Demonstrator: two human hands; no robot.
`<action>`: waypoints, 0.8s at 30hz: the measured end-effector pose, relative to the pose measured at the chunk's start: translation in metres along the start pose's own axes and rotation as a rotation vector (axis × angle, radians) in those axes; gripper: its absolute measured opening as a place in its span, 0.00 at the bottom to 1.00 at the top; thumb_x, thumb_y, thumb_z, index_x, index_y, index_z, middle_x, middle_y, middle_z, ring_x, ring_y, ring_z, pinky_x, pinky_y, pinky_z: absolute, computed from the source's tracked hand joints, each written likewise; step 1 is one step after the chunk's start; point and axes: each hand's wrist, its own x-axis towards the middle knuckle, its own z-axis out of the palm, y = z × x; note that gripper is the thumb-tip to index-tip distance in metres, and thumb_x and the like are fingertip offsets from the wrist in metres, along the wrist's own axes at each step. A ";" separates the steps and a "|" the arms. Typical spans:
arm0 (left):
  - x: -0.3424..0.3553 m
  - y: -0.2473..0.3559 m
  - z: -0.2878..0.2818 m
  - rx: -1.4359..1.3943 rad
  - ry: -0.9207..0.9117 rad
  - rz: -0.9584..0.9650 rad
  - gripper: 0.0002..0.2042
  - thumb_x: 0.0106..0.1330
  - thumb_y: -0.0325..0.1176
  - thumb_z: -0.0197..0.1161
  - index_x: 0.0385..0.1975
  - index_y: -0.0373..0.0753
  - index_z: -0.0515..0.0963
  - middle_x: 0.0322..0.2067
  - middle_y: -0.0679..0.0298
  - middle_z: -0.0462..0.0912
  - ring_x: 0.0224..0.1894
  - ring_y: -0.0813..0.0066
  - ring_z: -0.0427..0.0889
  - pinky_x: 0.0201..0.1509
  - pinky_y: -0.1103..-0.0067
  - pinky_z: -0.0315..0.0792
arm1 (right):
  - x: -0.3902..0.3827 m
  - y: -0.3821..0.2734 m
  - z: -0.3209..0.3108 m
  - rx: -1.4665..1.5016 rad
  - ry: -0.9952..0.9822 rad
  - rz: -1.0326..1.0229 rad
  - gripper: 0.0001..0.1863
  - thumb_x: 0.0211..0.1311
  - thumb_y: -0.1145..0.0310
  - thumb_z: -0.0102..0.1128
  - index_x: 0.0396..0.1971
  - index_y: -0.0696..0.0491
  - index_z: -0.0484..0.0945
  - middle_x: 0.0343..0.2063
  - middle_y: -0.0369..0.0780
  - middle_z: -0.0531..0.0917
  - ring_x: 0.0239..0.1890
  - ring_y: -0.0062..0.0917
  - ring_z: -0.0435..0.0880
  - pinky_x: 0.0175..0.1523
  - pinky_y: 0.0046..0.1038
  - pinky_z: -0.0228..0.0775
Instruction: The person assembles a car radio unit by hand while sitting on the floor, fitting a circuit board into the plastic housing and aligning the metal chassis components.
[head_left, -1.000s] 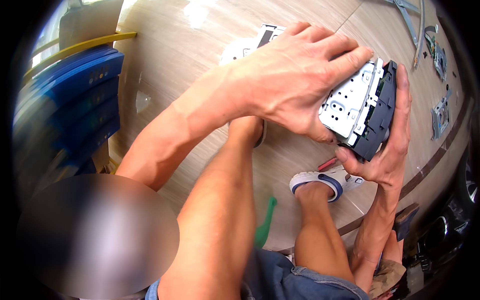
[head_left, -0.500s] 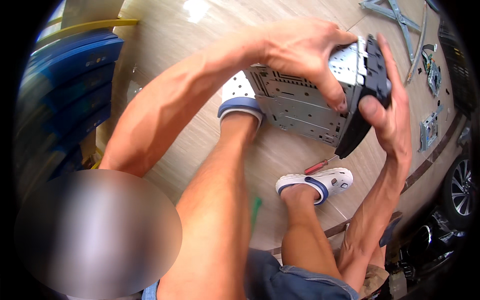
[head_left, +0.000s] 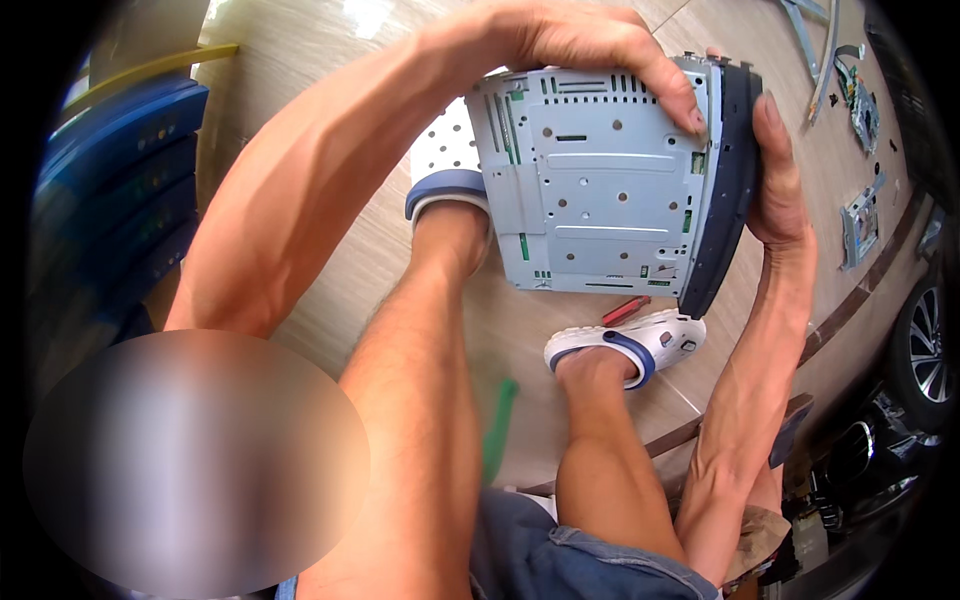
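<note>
A car stereo unit (head_left: pixel 600 200), a silver metal box with slots, holes and bits of green circuit board showing, is held up above the floor. Its black front panel (head_left: pixel 728 185) faces right. My left hand (head_left: pixel 610 52) reaches over the top edge, thumb pressed on the metal face near the panel and fingers hidden behind. Against the black panel, my right hand (head_left: pixel 782 190) grips from the right side with its thumb upright. Below the box, a screwdriver with a red handle (head_left: pixel 626 311) lies partly hidden beside my white clog (head_left: pixel 675 338).
Blue stacked bins (head_left: pixel 130 150) stand at the left. On the tiled floor at the right lie a circuit board (head_left: pixel 862 110), a metal bracket plate (head_left: pixel 860 225) and metal strips (head_left: pixel 805 40). A green object (head_left: pixel 498 430) lies between my legs. A car wheel (head_left: pixel 925 345) is at far right.
The stereo unit has tilted so its flat metal face now turns toward me, and it has shifted slightly left. Both hands have kept hold of it.
</note>
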 end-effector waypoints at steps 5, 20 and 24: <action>0.006 -0.006 -0.004 -0.057 -0.078 -0.010 0.36 0.52 0.53 0.77 0.56 0.33 0.82 0.52 0.48 0.86 0.52 0.55 0.84 0.56 0.65 0.78 | -0.018 0.016 -0.005 0.048 -0.058 -0.035 0.59 0.53 0.30 0.67 0.74 0.58 0.61 0.64 0.43 0.75 0.66 0.28 0.73 0.71 0.30 0.61; -0.001 -0.006 0.007 0.015 -0.069 -0.038 0.40 0.47 0.52 0.78 0.59 0.33 0.80 0.52 0.46 0.85 0.53 0.54 0.84 0.55 0.63 0.79 | -0.051 0.001 0.037 -0.047 0.127 0.013 0.58 0.38 0.46 0.74 0.72 0.59 0.62 0.59 0.45 0.76 0.62 0.33 0.75 0.69 0.34 0.63; -0.009 -0.004 -0.002 -0.070 -0.196 -0.011 0.39 0.48 0.52 0.77 0.59 0.33 0.80 0.51 0.46 0.85 0.52 0.54 0.85 0.54 0.64 0.79 | -0.050 0.000 0.038 -0.048 0.105 0.020 0.57 0.40 0.46 0.73 0.72 0.59 0.62 0.60 0.45 0.76 0.62 0.34 0.75 0.69 0.34 0.63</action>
